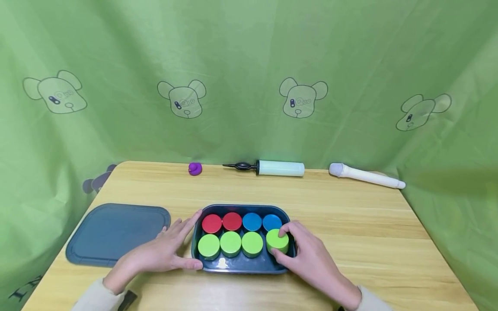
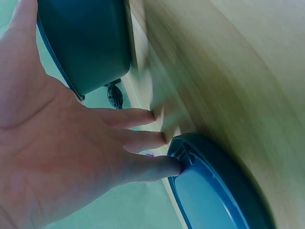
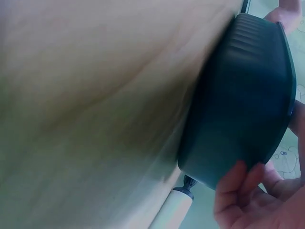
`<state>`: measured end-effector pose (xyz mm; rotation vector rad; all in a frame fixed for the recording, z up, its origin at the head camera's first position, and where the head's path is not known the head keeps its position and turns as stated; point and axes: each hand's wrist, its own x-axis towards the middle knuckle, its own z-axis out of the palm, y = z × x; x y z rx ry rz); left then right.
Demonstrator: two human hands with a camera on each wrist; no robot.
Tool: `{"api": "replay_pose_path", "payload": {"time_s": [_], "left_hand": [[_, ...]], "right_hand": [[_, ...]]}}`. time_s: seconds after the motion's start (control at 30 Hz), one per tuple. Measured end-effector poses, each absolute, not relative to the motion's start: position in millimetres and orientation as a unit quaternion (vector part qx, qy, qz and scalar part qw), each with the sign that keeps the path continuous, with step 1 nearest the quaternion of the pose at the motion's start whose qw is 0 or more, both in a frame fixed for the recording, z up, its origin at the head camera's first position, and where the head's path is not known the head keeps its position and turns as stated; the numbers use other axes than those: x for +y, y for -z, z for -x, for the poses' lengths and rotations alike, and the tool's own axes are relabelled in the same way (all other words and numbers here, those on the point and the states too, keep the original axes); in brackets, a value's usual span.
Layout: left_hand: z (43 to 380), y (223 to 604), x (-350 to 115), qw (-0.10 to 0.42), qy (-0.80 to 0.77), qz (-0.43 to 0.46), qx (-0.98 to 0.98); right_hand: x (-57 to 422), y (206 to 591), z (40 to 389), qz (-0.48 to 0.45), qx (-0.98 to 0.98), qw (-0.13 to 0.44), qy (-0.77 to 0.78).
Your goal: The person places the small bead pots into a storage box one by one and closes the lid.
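A dark blue-grey tray (image 1: 253, 264) on the table holds two red cylinders (image 1: 231, 221), two blue cylinders (image 1: 252, 222) and a front row of green ones (image 1: 230, 242). My right hand (image 1: 311, 257) pinches the rightmost green cylinder (image 1: 278, 241) between thumb and finger; it sits higher than its neighbours, at the tray's right end. In the right wrist view, other fingers of that hand (image 3: 257, 205) curl beside the tray's outer wall (image 3: 238, 95). At the left end, my left hand (image 1: 167, 248) spreads its thumb and forefinger along the rim, its other fingertips close by the flat lid (image 2: 205, 191).
The grey lid (image 1: 113, 233) lies left of the tray. Along the table's back edge are a purple rubber duck (image 1: 195, 168), a hand air pump (image 1: 280, 168) and a white microphone (image 1: 365, 175). Green curtain (image 1: 241, 52) surrounds the table at the back and sides.
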<state>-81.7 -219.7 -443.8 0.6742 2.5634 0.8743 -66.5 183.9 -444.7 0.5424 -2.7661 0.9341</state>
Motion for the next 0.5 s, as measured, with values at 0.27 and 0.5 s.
{"api": "replay_pose_path", "payload": {"time_s": [0.27, 0.5], "left_hand": [[81.1, 442.0, -219.1, 0.173, -0.311, -0.239, 0.904], [80.7, 442.6, -218.9, 0.173, -0.314, -0.238, 0.903]], "right_hand": [[178.3, 443.2, 67.0, -0.182, -0.944, 0.061, -0.267], [172.7, 431.8, 67.2, -0.171, -0.954, 0.017, -0.248]]}}
